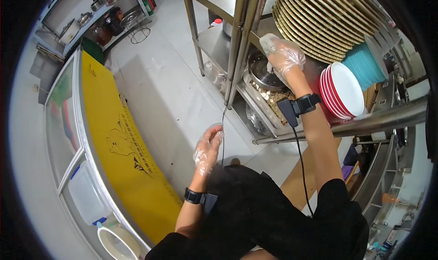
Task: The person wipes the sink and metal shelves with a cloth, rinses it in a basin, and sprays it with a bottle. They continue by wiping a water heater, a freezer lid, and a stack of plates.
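Note:
My right hand (286, 59), in a clear plastic glove, is closed on a pale grey cloth (268, 42) at the metal shelf unit. The hand is beside a tall stack of cream plates (315, 22) and above a steel bowl (263, 73). Under that bowl, a tray (269, 117) holds small brown and white pieces. My left hand (209, 147), gloved too, hangs over the floor with its fingers loosely bent and nothing in them. A thin dark cable (223, 143) runs down right by its fingertips.
Red-and-white bowls (347, 89) and teal plates (365, 66) are stacked near my right forearm. Steel posts (237, 45) rise at the shelf corner. A yellow panelled counter (109, 136) lines the left side. Pots stand on a blue shelf (86, 22) at the back.

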`<state>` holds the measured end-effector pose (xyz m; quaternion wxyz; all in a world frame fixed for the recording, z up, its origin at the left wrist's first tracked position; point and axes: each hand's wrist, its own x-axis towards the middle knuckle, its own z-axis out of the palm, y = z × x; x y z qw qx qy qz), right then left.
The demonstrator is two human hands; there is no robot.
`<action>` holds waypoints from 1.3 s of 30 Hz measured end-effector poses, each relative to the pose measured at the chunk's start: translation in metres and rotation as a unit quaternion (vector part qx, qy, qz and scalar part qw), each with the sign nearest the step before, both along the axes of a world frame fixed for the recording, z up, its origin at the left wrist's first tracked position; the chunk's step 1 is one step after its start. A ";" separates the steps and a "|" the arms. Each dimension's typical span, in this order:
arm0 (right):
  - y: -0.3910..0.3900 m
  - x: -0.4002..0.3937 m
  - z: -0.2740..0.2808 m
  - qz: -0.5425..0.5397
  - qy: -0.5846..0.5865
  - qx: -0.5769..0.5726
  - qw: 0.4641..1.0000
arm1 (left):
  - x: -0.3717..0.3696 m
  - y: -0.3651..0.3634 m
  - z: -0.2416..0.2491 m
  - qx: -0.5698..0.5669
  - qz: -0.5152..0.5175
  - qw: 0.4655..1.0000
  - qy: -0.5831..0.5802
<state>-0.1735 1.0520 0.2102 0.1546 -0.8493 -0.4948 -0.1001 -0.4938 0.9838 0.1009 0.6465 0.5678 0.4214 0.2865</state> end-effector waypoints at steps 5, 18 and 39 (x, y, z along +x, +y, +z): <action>0.037 0.019 -0.001 0.006 0.022 0.035 0.999 | 0.029 0.033 0.006 0.007 -0.020 1.000 0.019; 0.033 0.010 0.034 -0.060 0.061 -0.217 0.972 | 0.128 0.163 0.028 0.048 -0.220 0.973 -0.040; 0.031 0.015 -0.002 0.030 0.013 0.003 0.999 | 0.183 0.209 0.042 0.040 -0.314 0.944 -0.095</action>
